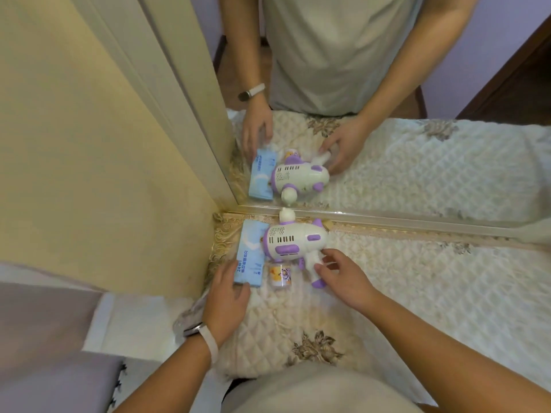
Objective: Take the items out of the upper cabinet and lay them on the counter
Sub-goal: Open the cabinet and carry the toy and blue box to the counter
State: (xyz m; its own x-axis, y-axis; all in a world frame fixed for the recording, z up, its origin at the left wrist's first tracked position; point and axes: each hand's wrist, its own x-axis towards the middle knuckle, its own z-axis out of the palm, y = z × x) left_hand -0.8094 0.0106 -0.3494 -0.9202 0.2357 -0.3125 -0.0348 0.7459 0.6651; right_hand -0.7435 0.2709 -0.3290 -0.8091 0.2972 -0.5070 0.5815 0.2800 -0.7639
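A white and purple toy gun (pixel 293 241) lies on its side on the quilted counter cover (pixel 417 293), close to the mirror. My right hand (pixel 343 278) is at its handle, fingers spread and touching it without a firm grip. A light blue flat box (pixel 250 253) lies at the left, against the yellow wall. My left hand (pixel 228 296) rests on the box's near end, thumb along its right edge. A small printed can (pixel 280 277) lies between the box and the toy's handle.
A mirror (pixel 387 159) stands along the back of the counter and repeats the toy, the box and a person's hands. A yellow wall (pixel 104 174) closes the left side. The quilted cover runs on to the right.
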